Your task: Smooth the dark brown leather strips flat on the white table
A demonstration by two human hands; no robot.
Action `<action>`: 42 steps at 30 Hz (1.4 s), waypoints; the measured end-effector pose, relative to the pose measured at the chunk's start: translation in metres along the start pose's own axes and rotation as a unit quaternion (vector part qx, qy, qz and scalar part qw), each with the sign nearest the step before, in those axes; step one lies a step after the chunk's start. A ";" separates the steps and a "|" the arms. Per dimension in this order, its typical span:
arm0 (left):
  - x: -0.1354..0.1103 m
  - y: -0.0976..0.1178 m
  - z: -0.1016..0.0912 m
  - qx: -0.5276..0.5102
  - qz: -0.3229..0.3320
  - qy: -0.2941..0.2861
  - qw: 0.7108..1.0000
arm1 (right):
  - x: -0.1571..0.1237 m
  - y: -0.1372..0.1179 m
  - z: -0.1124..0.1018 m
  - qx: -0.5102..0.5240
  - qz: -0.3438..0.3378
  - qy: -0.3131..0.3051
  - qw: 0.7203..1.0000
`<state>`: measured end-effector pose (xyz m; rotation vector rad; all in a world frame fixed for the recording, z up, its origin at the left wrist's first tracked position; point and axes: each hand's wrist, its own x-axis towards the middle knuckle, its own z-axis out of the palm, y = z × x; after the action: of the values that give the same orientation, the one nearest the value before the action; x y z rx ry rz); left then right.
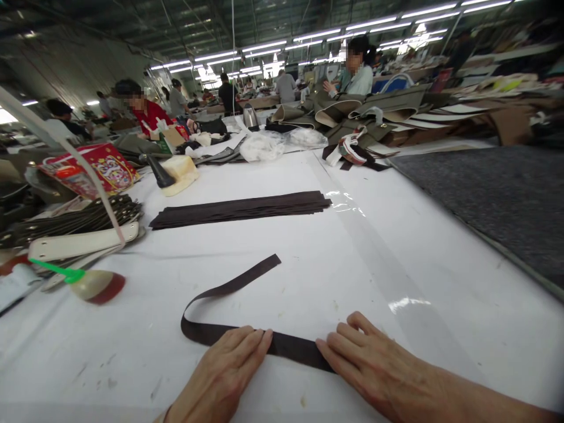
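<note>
A long dark brown strap (229, 288) lies folded back on itself on the white table (308, 276). My left hand (224, 370) lies flat on the near part of the strap, fingers stretched out. My right hand (365, 358) presses flat on the same strap a little to the right, fingers together and extended. A stack of similar dark brown straps (240, 210) lies farther back across the table.
A glue bottle with a green nozzle (83, 282) lies at the left beside cream straps (79, 244) and studded dark straps. A dark grey mat (489, 194) covers the right side. Bags, plastic wrap and a hammer-like tool (158, 171) crowd the far edge. Other people work beyond.
</note>
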<state>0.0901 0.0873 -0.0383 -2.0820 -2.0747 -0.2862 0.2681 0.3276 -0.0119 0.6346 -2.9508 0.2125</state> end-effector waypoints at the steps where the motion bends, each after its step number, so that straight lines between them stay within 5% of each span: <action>1: 0.001 0.000 -0.001 -0.007 0.000 -0.009 1.000 | -0.002 0.000 -0.001 0.000 0.000 -0.007 1.000; 12: 0.017 0.006 -0.001 -0.013 0.016 -0.081 0.996 | -0.025 0.002 -0.006 -0.007 0.014 -0.011 1.000; 24: 0.025 0.012 -0.001 0.028 0.048 0.022 0.998 | -0.047 0.000 -0.013 0.030 0.070 0.003 0.997; 35: 0.031 0.012 0.004 0.013 0.071 0.046 0.996 | -0.039 0.000 -0.020 0.172 0.219 0.001 0.960; 42: 0.051 0.024 -0.007 -0.064 0.029 0.070 0.995 | -0.032 0.007 -0.021 0.188 0.235 -0.001 0.954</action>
<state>0.1141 0.1340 -0.0178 -2.1216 -1.9604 -0.5529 0.2960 0.3505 0.0030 -0.0588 -3.0327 0.8277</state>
